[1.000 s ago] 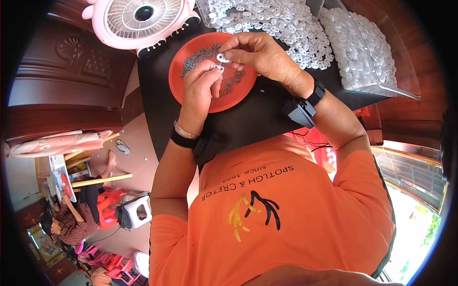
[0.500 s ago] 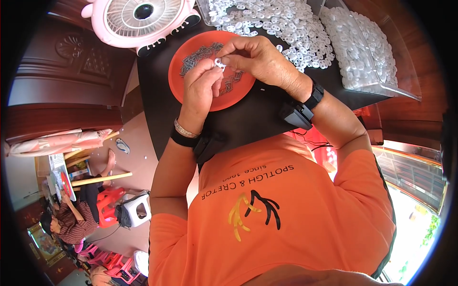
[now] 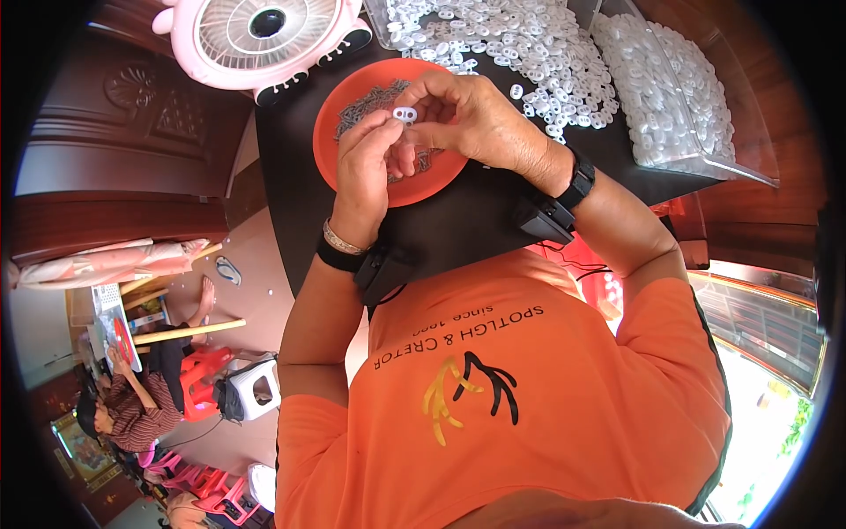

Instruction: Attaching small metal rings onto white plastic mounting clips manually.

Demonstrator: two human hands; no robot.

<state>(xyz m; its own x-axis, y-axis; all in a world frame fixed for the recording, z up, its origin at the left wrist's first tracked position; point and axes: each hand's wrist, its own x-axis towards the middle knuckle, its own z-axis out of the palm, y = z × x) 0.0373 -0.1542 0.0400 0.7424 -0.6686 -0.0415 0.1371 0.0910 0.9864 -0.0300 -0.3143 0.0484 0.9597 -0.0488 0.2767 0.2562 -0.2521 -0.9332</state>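
Fingers (image 3: 357, 134) of our left hand (image 3: 361, 181) are pinching a small white oval piece (image 3: 404, 115) above a red dish (image 3: 330, 163).
We are holding the piece, its two openings showing, between left thumb and forefinger; our right hand (image 3: 489, 119) is curving around its other side, thumb and forefinger a little apart, and we cannot tell whether they are touching it. Beneath both hands, slender grey bits (image 3: 359, 109) are lying in the dish, which is resting on a black table (image 3: 467, 216). Beyond our right hand, loose white pieces (image 3: 564, 75) are sitting in a heap, and more are filling a clear bin (image 3: 738, 170) to the right. A pink fan (image 3: 264, 75) is sitting nearby.
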